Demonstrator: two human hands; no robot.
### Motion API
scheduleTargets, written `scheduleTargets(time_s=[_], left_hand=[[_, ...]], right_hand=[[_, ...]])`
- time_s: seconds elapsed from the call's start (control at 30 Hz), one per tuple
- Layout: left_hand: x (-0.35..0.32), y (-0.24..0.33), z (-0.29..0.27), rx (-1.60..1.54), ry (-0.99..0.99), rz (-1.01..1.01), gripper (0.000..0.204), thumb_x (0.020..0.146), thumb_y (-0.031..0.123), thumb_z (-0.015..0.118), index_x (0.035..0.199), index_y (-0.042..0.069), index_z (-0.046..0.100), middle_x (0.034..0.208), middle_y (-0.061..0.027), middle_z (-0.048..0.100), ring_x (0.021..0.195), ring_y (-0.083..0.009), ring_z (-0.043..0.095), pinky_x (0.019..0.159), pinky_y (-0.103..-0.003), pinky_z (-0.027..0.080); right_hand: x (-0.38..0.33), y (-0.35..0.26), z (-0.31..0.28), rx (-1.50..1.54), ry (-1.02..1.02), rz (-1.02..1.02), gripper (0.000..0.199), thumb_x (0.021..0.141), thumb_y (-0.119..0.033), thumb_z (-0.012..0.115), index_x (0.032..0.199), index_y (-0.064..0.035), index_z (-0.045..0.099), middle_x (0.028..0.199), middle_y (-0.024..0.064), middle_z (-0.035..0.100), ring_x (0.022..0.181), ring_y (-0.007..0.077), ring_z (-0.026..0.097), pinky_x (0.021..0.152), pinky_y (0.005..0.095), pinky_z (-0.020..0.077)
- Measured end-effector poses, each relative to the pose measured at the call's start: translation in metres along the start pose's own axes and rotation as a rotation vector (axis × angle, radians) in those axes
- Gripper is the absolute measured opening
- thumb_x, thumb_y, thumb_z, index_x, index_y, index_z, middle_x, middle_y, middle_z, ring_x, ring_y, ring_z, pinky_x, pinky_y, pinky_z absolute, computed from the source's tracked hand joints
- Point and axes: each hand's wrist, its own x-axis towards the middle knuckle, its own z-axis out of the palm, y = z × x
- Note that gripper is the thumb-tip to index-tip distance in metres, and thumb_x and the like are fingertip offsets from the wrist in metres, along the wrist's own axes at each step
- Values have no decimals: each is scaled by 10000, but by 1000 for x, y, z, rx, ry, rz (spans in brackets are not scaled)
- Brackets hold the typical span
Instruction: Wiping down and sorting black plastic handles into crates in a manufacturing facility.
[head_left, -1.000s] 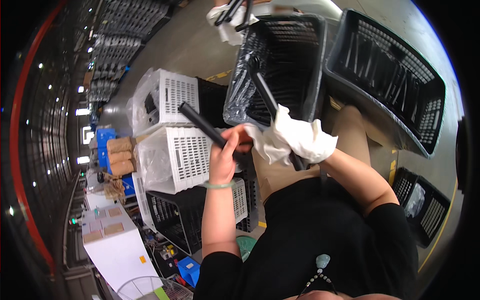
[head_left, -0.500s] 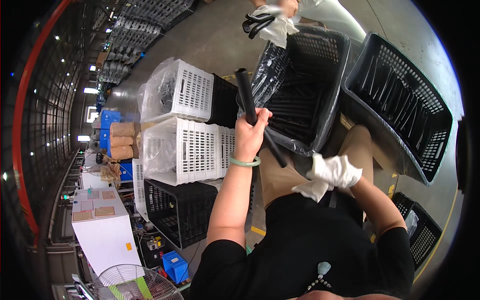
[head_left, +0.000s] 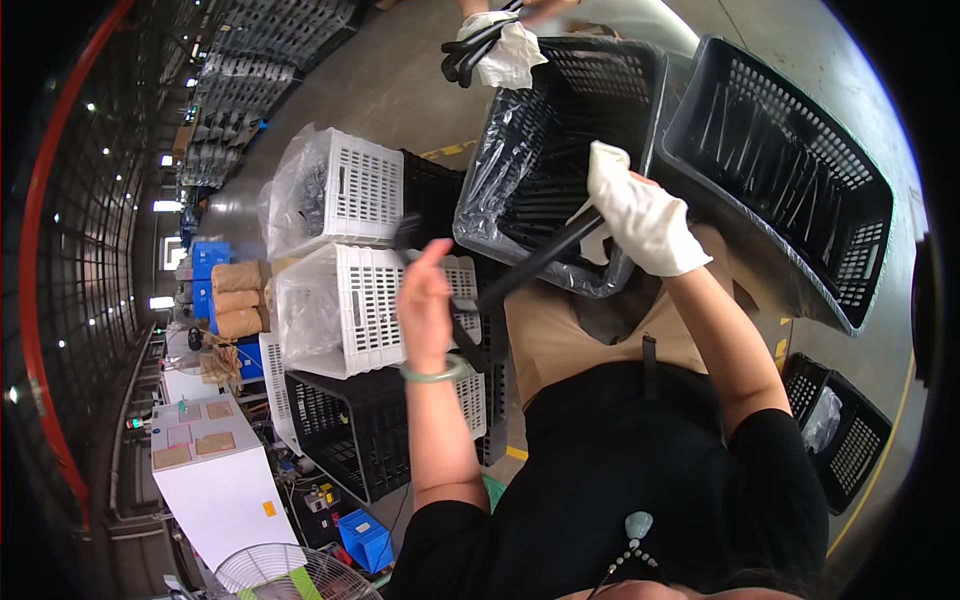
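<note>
My bare left hand [head_left: 425, 305], a pale green bangle on its wrist, is closed on a black tube that slants from above my fingers to below them and is smeared by motion. My right hand [head_left: 645, 220], in a loose white glove, is closed around one end of a black bar [head_left: 545, 262]. The bar slopes down leftward from the glove, and its far end comes close to the tube at my left hand; I cannot tell whether they touch. Behind the glove stands a black crate [head_left: 462, 215] lined with clear plastic, with many black bars [head_left: 545, 205] lying in it.
Another lined black crate [head_left: 685, 150] of black bars stands at the right. White crates [head_left: 370, 190] with plastic bags stand left, above a black crate [head_left: 375, 440]. Across the lined crate, another person's gloved hand [head_left: 510, 55] holds several black parts [head_left: 470, 55]. A fan [head_left: 290, 575] is lower left.
My left hand has moved left and down with the tube. My right hand has risen from my lap toward the lined crate and now holds a bar. The view has shifted slightly.
</note>
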Motion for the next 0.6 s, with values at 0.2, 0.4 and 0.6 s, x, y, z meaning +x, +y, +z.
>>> scheduleTargets(time_s=[0.2, 0.4, 0.6], left_hand=[[-16, -7, -9, -130, 291, -321, 582, 925, 82, 591, 1450, 184, 359, 1061, -38, 579, 545, -25, 459, 459, -162, 400], [-18, -10, 76, -347, 69, -97, 386, 890, -71, 490, 1212, 80, 339, 1428, -212, 349, 815, -181, 664, 564, -221, 535], [-1, 9, 80, 47, 10, 268, 816, 879, -94, 501, 1515, 100, 28, 1521, -221, 148, 982, -202, 585, 627, -240, 572]], right_hand=[[-8, -12, -18, 395, -313, 529, 515, 946, -246, 422, 1431, -113, 314, 1103, 24, 615, 949, 227, 622, 721, 559, 514], [6, -43, -34, 1765, -364, 1245, 674, 948, -652, 297, 1101, -94, 642, 1049, 15, 659, 1110, 189, 541, 1083, 571, -98], [-13, -59, -22, 1949, -311, 1394, 628, 958, -623, 336, 1084, -75, 617, 963, 40, 659, 951, 129, 577, 1097, 366, 184]])
